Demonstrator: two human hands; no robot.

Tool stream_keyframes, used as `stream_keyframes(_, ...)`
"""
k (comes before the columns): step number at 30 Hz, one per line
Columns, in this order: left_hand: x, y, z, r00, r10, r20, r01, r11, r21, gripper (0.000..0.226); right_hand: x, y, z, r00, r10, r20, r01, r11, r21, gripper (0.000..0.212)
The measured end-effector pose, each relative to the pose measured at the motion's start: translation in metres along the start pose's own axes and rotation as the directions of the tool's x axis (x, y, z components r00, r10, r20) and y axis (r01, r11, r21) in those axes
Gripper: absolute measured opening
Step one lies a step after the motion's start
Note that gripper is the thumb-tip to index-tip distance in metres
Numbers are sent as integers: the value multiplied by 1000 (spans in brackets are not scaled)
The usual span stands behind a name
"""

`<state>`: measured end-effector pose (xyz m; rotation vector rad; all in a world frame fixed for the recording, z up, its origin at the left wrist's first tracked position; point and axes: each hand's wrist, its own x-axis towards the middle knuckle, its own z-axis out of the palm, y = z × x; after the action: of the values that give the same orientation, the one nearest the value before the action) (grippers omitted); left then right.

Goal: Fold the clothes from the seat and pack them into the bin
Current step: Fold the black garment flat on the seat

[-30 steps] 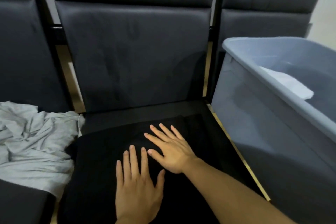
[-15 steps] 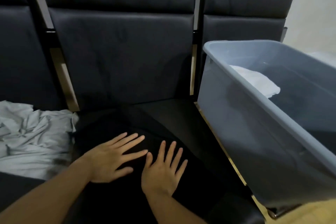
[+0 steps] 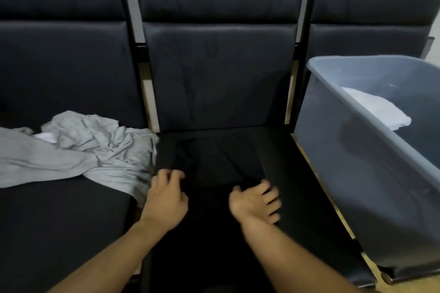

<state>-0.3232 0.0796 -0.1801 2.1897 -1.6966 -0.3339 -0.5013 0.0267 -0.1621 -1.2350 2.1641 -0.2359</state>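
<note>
Nearest, two bare forearms are seen reaching up from the bottom edge over the middle seat (image 3: pixel 297 197) of the bench. The left hand (image 3: pixel 166 200) is set at the left edge of a black garment (image 3: pixel 214 164) that lies flat on that seat; its fingers are curled down onto the cloth, seemingly pinching the edge, though the dark fabric makes the hold hard to confirm. The right hand (image 3: pixel 254 202) is placed toward the garment's near right corner, its fingers bent and a fold of black cloth apparently gathered under the thumb; motion blur leaves the grip uncertain.

Farther left, a crumpled grey garment (image 3: pixel 90 150) is spread across the left seat (image 3: pixel 59 233), its right edge touching the gap beside the middle seat, with a small white piece (image 3: pixel 45 137) showing among its folds.

At the right, a grey plastic bin (image 3: pixel 357 173) is stood on the right seat, just beside the middle one. Inside it, a folded white garment (image 3: pixel 378 112) is seen lying against the near wall.

Behind all of this, the dark padded backrests (image 3: pixel 219 74) are ranged.
</note>
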Motion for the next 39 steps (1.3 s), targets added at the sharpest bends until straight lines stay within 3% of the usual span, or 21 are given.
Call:
stream_keyframes(2,-7,-15,-8,963,-268,8,268,958,-101,47,21,5,-22,997,-64,-31,61,995,-78,78)
stream_keyframes(4,-9,-24,-12,908,-404,111,418,891,-175,60,39,15,-35,997,-49,65,61,978,-200,91)
stream_keyframes(7,-8,-24,-7,881,-447,156,472,857,-207,70,57,22,-42,982,-95,163,158,888,-431,103)
stream_keyframes(10,-5,-19,0,878,-469,96,478,864,-156,74,61,15,-44,959,-144,245,252,831,-496,83)
stream_keyframes(12,-3,-16,3,877,-470,105,479,872,-104,71,63,11,-43,947,-166,276,283,838,-466,66)
stream_keyframes(19,9,-18,13,843,-443,305,523,809,-268,45,76,14,-35,891,-194,411,303,927,-220,69)
stream_keyframes(21,11,-23,16,831,-433,348,546,751,-370,51,73,15,-36,886,-206,415,290,945,-149,73)
stream_keyframes(25,10,-32,23,833,-420,359,548,711,-440,82,71,18,-32,866,-212,453,300,945,-132,104)
stream_keyframes(28,6,-30,21,835,-416,359,547,700,-460,75,73,23,-27,846,-241,477,349,925,-152,85)
stream_keyframes(32,7,-38,30,845,-397,359,534,675,-509,70,65,24,-28,840,-355,409,409,911,-49,62)
stream_keyframes(35,6,-35,27,841,-412,349,540,620,-569,71,66,25,-29,850,-377,368,377,923,75,61)
stream_keyframes(37,4,-27,17,854,-410,320,517,607,-603,54,65,24,-30,859,-386,335,352,922,161,62)
stream_keyframes(39,3,-29,15,874,-400,277,478,597,-645,39,61,24,-32,888,-373,270,312,918,244,76)
